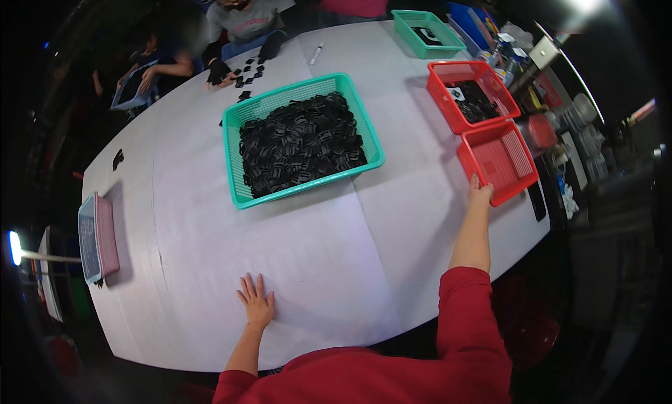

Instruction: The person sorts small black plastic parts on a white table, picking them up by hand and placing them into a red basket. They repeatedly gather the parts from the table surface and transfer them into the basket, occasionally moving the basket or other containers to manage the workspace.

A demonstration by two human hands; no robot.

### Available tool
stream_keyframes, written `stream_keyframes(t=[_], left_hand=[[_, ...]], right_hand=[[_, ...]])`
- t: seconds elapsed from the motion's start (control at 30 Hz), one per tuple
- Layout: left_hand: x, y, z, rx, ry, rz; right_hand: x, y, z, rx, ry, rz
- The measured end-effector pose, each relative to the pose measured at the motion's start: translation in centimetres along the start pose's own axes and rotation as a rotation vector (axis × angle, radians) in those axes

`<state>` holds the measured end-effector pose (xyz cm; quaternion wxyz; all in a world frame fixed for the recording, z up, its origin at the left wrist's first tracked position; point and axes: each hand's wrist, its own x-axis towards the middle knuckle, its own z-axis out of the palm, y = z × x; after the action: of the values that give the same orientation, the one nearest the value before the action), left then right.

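Note:
My left hand (257, 302) lies flat on the white tabletop (301, 257) near its front edge, fingers spread and nothing in it. Out to the right, my right hand (480, 190) has its fingers at the near left rim of an empty red plastic basket (509, 182), seemingly gripping it; the thumb is hard to make out. Directly behind that basket stands another red basket (441, 89) with black pieces and a small white card inside. At the middle of the table, a large green basket (308, 194) is heaped with small black plastic buckle-like parts (301, 142).
A smaller green basket (413, 26) stands at the far right. A pink and blue basket (105, 236) sits at the left edge. Across the table, a person's gloved hand (220, 73) is beside loose black pieces (248, 75). A white marker (316, 53) lies behind the large basket.

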<state>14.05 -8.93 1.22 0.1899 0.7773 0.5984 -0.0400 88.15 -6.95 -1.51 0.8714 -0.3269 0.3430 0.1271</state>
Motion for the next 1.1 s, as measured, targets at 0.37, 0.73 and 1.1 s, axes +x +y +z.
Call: stream_keyframes(t=[0.37,0.73,1.1], left_hand=[[-0.9,0.2,0.3,-0.064,-0.034,-0.062],[0.0,1.1,0.8,-0.134,0.016,-0.033],[1.5,-4.5,-1.4,-0.030,-0.032,0.112]], right_hand=[[-6.3,5.8,-13.1,-1.688,-0.444,-1.009],[-30.2,15.0,-23.4,-1.717,-1.264,-0.889],[-35.6,25.1,-5.2,-0.964,-0.596,0.587]])
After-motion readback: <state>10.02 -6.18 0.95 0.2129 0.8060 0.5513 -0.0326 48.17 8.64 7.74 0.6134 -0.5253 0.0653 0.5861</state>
